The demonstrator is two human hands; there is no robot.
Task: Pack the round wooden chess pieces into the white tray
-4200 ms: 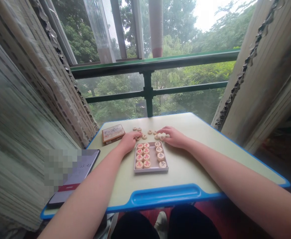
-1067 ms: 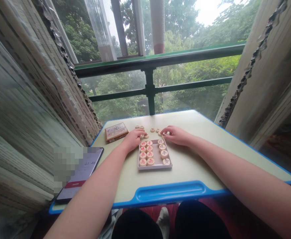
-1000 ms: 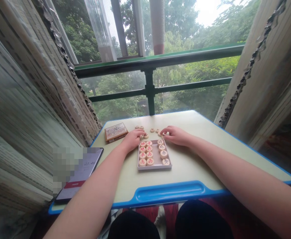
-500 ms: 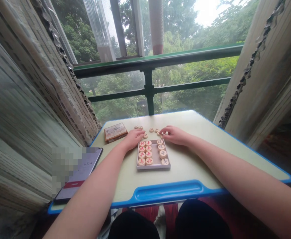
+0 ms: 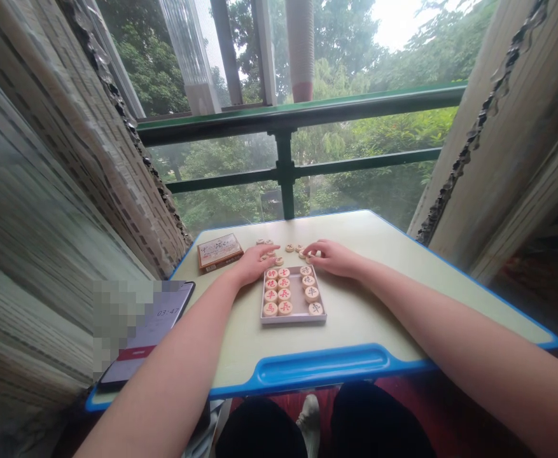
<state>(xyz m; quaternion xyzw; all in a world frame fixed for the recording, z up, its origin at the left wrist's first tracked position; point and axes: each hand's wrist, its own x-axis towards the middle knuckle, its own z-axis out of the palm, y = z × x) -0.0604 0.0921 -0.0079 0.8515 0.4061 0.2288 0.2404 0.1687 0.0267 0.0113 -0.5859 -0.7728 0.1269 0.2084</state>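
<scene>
A shallow white box (image 5: 292,322) holds round wooden Chinese chess pieces. Two columns on its left carry red characters, such as this red piece (image 5: 284,295); one column on its right has dark characters, such as this black piece (image 5: 312,293). Beyond the box's far left corner, my left hand (image 5: 254,263) is open, fingers stretched over loose chess pieces (image 5: 279,260). My right hand (image 5: 332,257) is at the far right corner with fingers curved and thumb apart, beside another loose piece (image 5: 301,253). Whether its fingertips touch a piece is hard to make out.
A flat printed carton (image 5: 220,250) lies at the table's left. Near the left edge, a phone (image 5: 152,334) shows a time. The pale table (image 5: 403,286) has a blue rim and front tray groove (image 5: 324,364). Curtains flank it; a window and green railing (image 5: 285,152) stand behind.
The fingers of my left hand have lifted and spread, uncovering more loose pieces under them. My right hand has shifted slightly left. The pieces in the box look the same.
</scene>
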